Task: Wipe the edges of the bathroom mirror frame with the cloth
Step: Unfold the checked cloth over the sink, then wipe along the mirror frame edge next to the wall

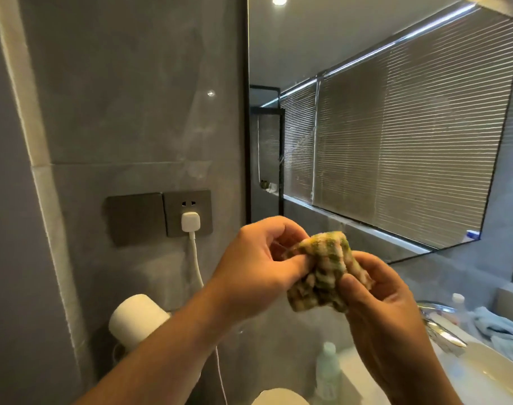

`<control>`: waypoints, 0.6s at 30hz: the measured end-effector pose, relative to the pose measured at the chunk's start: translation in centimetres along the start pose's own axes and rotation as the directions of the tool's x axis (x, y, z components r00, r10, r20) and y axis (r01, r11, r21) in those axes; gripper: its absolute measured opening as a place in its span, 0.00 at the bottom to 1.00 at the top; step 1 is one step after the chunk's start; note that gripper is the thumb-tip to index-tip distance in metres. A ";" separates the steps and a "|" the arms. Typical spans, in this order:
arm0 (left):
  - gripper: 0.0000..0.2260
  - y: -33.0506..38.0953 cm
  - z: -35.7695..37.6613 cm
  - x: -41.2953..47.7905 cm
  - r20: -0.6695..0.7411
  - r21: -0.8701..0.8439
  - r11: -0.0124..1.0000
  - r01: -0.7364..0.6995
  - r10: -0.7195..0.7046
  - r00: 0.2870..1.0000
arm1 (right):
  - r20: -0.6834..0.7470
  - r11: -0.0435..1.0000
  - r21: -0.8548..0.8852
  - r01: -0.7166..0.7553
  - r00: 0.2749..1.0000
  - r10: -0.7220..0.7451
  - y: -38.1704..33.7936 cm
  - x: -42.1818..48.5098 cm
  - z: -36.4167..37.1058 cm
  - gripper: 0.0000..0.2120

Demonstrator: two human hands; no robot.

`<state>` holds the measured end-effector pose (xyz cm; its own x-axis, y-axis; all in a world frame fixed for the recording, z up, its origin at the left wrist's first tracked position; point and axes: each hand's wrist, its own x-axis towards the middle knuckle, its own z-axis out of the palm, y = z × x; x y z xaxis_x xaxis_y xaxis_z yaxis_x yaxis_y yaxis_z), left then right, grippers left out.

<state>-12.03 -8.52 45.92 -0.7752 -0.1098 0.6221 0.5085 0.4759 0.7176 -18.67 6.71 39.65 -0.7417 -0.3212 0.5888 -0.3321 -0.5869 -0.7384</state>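
**Cloth gathered in both hands, frame not yet touched**

The person holds the cloth (322, 270) in front of the chest, bunched between both hands and well apart from the mirror frame (246, 112). The left hand (258, 264) pinches one end with thumb and curled fingers; the right hand (386, 293) curls round the other end, thumb pressed on top. Both hands are closed on the fabric, which looks as if it is being folded or regripped, so the wiping seems still ahead. Whether any edge has already been cleaned cannot be told; the dim light hides any streaks.

The frame's dark left edge runs straight up just above the left hand, with bare grey wall (118, 97) beside it, giving free room for a vertical stroke. Lower down, the socket (188, 213) with its white plug (190, 222) and cable sits near that edge and could snag. The bottom edge (424, 254) slants away over the tap (436, 320), a bottle (327, 369) and a blue towel (498, 325), so reach there is more crowded.
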 end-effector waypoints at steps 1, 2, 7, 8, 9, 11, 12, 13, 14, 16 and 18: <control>0.05 0.1 0.5 1.6 -0.005 0.025 1.000 -0.018 0.018 1.000 | 0.012 0.999 0.036 0.008 1.000 -0.008 0.0 1.2 -0.6 0.29; 0.05 0.1 1.0 3.1 -0.003 0.057 0.998 -0.034 0.034 0.999 | 0.026 0.998 0.062 0.011 1.000 -0.013 0.2 2.4 -1.1 0.27; 0.05 -0.9 -0.1 9.2 0.003 0.218 0.973 -0.077 0.078 0.997 | 0.020 0.992 0.111 0.058 0.998 -0.061 0.8 8.6 -2.4 0.25; 0.05 -1.1 -1.0 10.2 -0.011 0.253 0.964 -0.081 0.086 0.996 | -0.002 0.993 0.089 0.071 0.997 -0.071 0.9 9.7 -2.4 0.25; 0.07 -1.3 -2.2 11.2 -0.034 0.303 0.948 -0.099 0.114 0.993 | -0.026 0.994 0.063 0.084 0.996 -0.082 0.8 10.6 -2.3 0.25; 0.11 -1.4 -4.8 13.1 -0.054 0.453 0.877 -0.157 0.203 0.978 | -0.068 0.994 -0.020 0.109 0.992 -0.110 0.6 12.1 -1.8 0.22; 0.12 -1.4 -6.2 14.0 -0.042 0.543 0.818 -0.190 0.253 0.967 | -0.086 0.989 -0.074 0.128 0.987 -0.134 0.4 12.8 -1.4 0.17; 0.13 -1.2 -7.3 14.8 -0.021 0.633 0.742 -0.221 0.302 0.953 | -0.100 0.978 -0.139 0.156 0.980 -0.170 0.4 13.6 -1.1 0.11; 0.15 -1.1 -8.4 15.7 -0.005 0.706 0.667 -0.239 0.341 0.940 | -0.114 0.964 -0.196 0.182 0.972 -0.207 0.3 14.3 -0.6 0.06; 0.20 -0.6 -10.3 17.6 -0.008 0.805 0.551 -0.222 0.384 0.923 | -0.143 0.919 -0.294 0.261 0.939 -0.312 -0.1 16.1 0.4 0.07; 0.23 0.1 -11.6 19.2 -0.011 0.877 0.446 -0.178 0.389 0.921 | -0.145 0.855 -0.396 0.335 0.897 -0.418 -0.8 18.2 1.5 0.08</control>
<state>-22.52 -20.69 61.60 -0.5121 0.0744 0.8557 0.0362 0.9972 -0.0650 -31.04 0.16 51.47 -0.6106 0.0650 0.7892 -0.7630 -0.3152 -0.5644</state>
